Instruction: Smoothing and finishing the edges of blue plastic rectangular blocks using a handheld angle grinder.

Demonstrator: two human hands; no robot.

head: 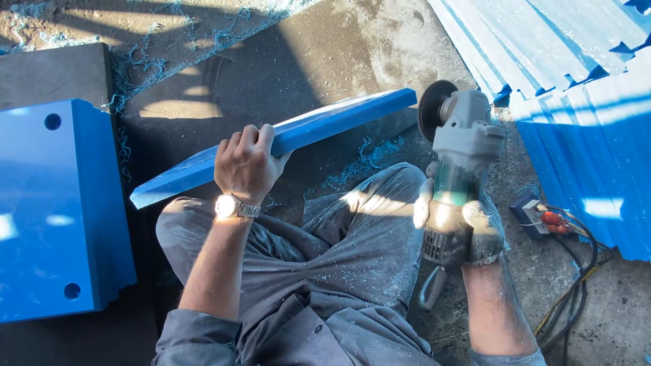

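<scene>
The person sits on the floor, knees apart. The left hand is clenched over the upper edge of a long blue plastic strip, near its middle; the strip runs slantwise from low at the left to higher at the far right, resting across the left knee. The right hand, dusted white, is wrapped tightly round the body of an angle grinder, whose dark disc points away and stands just beside the far right end of the strip, apparently not touching it.

As I judge it, the main danger is the disc catching the strip's end or corner: the strip is steadied by one hand only and its right end hangs free, so a snatch could twist it out of the grip or throw the grinder towards the right knee just beneath. The grinder's cable trails to a socket block near the right hand and could snag. Blue shavings litter the floor and clothes.

Room is tight. A thick blue slab with drilled holes lies close at the left, and a stack of blue sheets crowds the right, its edge near the grinder. The open floor lies far, beyond the strip.
</scene>
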